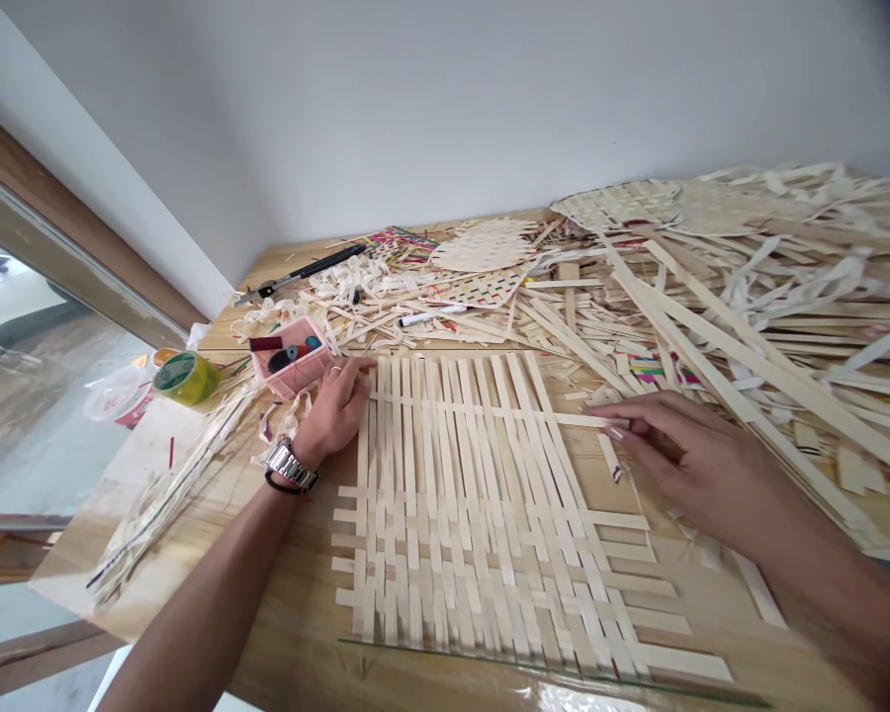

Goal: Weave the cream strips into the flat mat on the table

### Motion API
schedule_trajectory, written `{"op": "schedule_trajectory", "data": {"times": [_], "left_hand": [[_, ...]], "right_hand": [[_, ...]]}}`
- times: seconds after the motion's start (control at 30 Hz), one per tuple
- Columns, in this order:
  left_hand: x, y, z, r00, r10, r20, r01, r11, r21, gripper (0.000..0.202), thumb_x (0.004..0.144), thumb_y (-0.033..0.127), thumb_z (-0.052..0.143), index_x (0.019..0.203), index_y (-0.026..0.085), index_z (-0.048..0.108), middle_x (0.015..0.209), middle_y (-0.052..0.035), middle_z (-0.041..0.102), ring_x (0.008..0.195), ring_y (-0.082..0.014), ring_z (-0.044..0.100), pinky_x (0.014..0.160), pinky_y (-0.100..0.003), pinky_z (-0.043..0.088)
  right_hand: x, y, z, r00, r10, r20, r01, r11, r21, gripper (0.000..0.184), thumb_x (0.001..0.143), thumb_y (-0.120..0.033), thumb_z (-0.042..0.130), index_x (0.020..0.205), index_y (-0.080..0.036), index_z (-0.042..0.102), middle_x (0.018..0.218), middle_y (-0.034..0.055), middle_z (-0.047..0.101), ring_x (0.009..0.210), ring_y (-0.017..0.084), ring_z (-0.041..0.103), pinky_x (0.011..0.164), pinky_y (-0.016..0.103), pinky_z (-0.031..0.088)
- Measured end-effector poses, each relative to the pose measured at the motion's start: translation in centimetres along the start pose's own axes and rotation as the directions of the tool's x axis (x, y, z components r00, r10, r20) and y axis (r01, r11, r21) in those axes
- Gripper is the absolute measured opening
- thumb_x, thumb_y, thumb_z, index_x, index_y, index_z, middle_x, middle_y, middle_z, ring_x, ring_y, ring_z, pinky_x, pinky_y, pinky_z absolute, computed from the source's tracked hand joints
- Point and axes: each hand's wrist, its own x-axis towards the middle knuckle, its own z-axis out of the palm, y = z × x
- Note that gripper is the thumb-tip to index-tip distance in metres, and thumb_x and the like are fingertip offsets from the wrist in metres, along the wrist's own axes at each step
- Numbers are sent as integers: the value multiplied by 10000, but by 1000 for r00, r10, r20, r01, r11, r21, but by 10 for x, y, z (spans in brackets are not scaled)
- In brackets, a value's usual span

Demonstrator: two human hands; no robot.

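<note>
A partly woven mat of pale bamboo strips (460, 554) lies flat before me. Its lower part is tightly interlaced; the upper part shows long upright strips with gaps between. One crosswise bamboo strip (582, 420) passes through these uprights near the top. My right hand (667, 445) pinches that strip's right end between thumb and fingers. At the mat's upper left corner, my left hand (341, 400) has its fingers curled together at the strip's left end, which they partly hide. A metal watch and a dark band circle the left wrist.
A pink basket (297, 361) holding thread spools stands beyond my left hand, near green-yellow tape rolls (185, 378). Loose strips (771, 346) pile up at the right and back. Woven pieces (486, 245), a marker (434, 315) and thin strips (170, 494) lie around. A glass edge (549, 674) runs in front.
</note>
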Motion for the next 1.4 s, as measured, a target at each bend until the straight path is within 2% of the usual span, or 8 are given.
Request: {"op": "schedule_trajectory", "data": {"times": [0.1, 0.27, 0.53, 0.77, 0.97, 1.07, 1.17, 1.4], "left_hand": [[1, 3, -3, 999, -42, -8, 42, 996, -80, 285, 1097, 346, 453, 1294, 215, 613, 1103, -80, 703, 1021, -252, 634, 977, -428, 499], [1, 10, -6, 998, -65, -24, 61, 985, -162, 286, 1115, 389, 438, 1247, 216, 625, 1160, -79, 731, 1104, -253, 664, 997, -403, 510], [1, 18, -10, 989, -126, -75, 105, 965, -239, 302, 1121, 413, 416, 1183, 216, 635, 1142, -87, 754, 1058, -244, 687, 966, -391, 540], [4, 0, -2, 976, -209, -62, 150, 852, -502, 356, 899, 336, 716, 1213, 191, 632, 1139, -93, 757, 1034, -221, 734, 967, -376, 597], [5, -2, -6, 966, -251, -59, 158, 758, -633, 346, 823, 317, 782, 1129, 194, 679, 1170, -89, 761, 1051, -210, 736, 964, -356, 594], [4, -4, -6, 979, -204, -22, 150, 786, -599, 289, 840, 299, 739, 1104, 188, 695, 1147, -88, 764, 1010, -207, 738, 874, -328, 597], [4, -5, -5, 988, -155, -6, 132, 859, -496, 253, 874, 278, 685, 1110, 184, 688, 993, -66, 758, 900, -195, 730, 776, -305, 574], [3, 2, -8, 996, -50, -73, 42, 993, -114, 167, 923, 208, 583, 1033, 189, 707, 924, -56, 726, 844, -205, 684, 793, -345, 543]], "right_hand": [[0, -1, 0, 1000, 13, -1, -13, 1000, 2, 170, 1033, -364, 577, 1070, -287, 723, 1062, 58, 769, 953, 241, 736, 835, 390, 557], [-1, 2, 1, 1000, 9, 1, -9, 1000, -2, 175, 1031, -366, 576, 1070, -277, 722, 1080, 64, 771, 962, 239, 732, 851, 392, 558], [-1, 2, 1, 1000, -2, 0, 2, 1000, -26, 179, 1034, -358, 568, 1061, -269, 721, 1075, 65, 776, 948, 233, 733, 838, 381, 558], [0, 1, 1, 1000, 26, 0, -26, 999, -26, 201, 1026, -375, 559, 1058, -278, 731, 1070, 69, 784, 947, 243, 740, 835, 393, 564], [-1, 3, 2, 1000, 16, 3, -16, 1000, -22, 198, 1035, -365, 555, 1069, -273, 726, 1087, 71, 779, 958, 240, 737, 838, 391, 557], [-1, 3, 2, 1000, 8, -1, -8, 1000, -27, 182, 1037, -354, 564, 1073, -274, 723, 1092, 63, 780, 954, 236, 738, 823, 383, 556], [-1, 1, 1, 1000, -14, -7, 14, 1000, -26, 169, 1037, -340, 574, 1094, -274, 719, 1100, 59, 787, 975, 238, 745, 860, 387, 568], [-3, -12, 2, 998, -59, 28, 58, 998, 14, 225, 1058, -297, 557, 1221, -275, 712, 1231, 79, 788, 1046, 230, 759, 915, 417, 610]]}}
